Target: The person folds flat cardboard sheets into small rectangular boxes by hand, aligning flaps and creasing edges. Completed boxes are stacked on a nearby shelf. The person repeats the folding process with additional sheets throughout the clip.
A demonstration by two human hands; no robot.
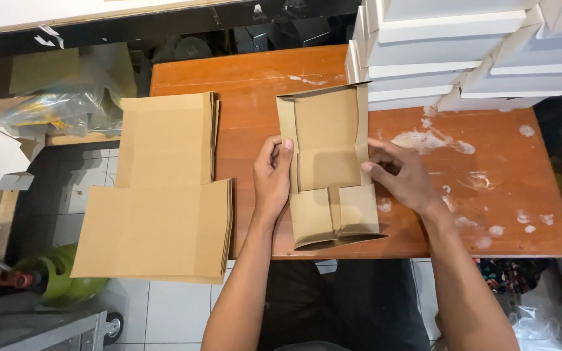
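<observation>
— What do you see from the head camera, looking down?

— A brown wooden table [255, 71]. In the middle of it, running down to the near edge, lies a half-folded cardboard box [328, 166]. Its side flaps stand up a bit.

— Who has it?

— A person, with both hands. The left hand [272, 179] is on the box's left side. The thumb is hooked over the left flap and the fingers are behind it, so it is pinching that flap. The right hand [398, 172] is at the box's right side. Its fingers are bent and touch the right flap. I cannot tell if it pinches or only pushes.

— What else is around?

— A stack of flat cardboard sheets [160, 195] lies at the table's left edge. It hangs off the near left corner. At the far right corner there is a pile of white boxes [463, 52], stacked high. White smudges [424, 140] spot the right part of the table. Down by the floor on the left sits a green round tank [66, 276].
</observation>
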